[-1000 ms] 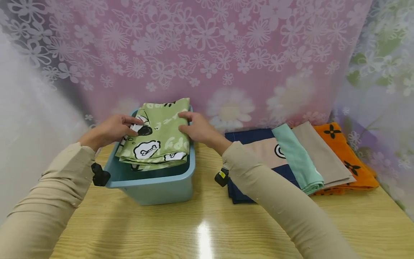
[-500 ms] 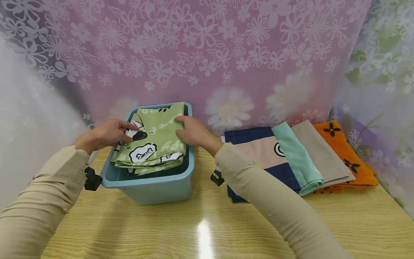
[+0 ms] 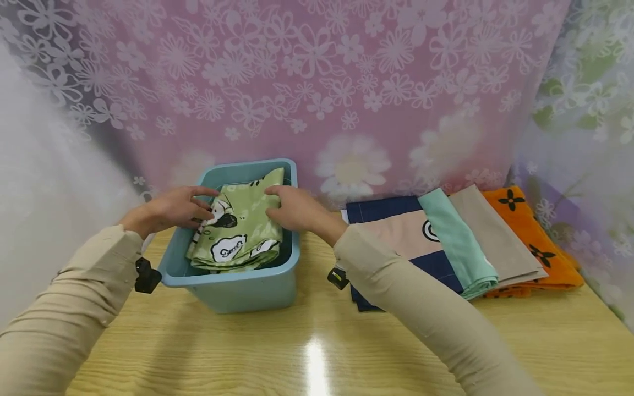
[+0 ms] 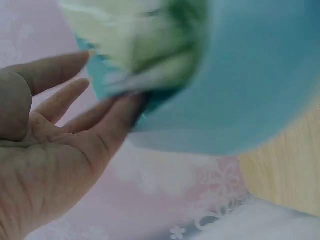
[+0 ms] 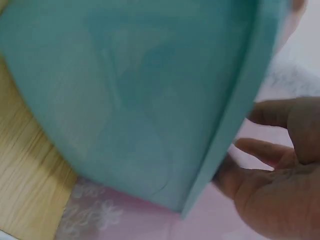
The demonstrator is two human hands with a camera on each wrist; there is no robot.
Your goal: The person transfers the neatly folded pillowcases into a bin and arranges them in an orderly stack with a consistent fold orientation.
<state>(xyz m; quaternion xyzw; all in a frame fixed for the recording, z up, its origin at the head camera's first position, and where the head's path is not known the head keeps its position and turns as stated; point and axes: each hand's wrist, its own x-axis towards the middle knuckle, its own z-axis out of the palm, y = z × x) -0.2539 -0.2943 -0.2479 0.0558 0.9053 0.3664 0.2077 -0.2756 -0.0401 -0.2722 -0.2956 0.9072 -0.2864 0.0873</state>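
Note:
A light-green folded cloth (image 3: pixel 247 220) with cartoon dog and bone prints sits inside the blue plastic bin (image 3: pixel 247 294), its back right corner raised. At the cloth's left edge is my left hand (image 3: pixel 180 208), fingers extended and spread. The left wrist view shows some fingertips of that hand (image 4: pixel 65 130) reaching over the bin's rim beside the cloth (image 4: pixel 160 50), thumb apart. Over the cloth's right side lies my right hand (image 3: pixel 297 209), thumb and forefinger apart. In the right wrist view, that hand's fingers (image 5: pixel 267 150) cross the rim; the bin's wall (image 5: pixel 140 100) hides the cloth.
To the right on the wooden table (image 3: pixel 257 352) lie a navy and pink folded cloth (image 3: pixel 396 225), a mint-green one (image 3: pixel 455 242), a beige one (image 3: pixel 495 236) and an orange one (image 3: pixel 525 220), overlapping. A pink flowered curtain (image 3: pixel 307 99) hangs behind the bin.
Both hands have lowered the green cloth from above the bin's rim down into the bin. More of the bin's back rim shows. The cloths on the right stay put.

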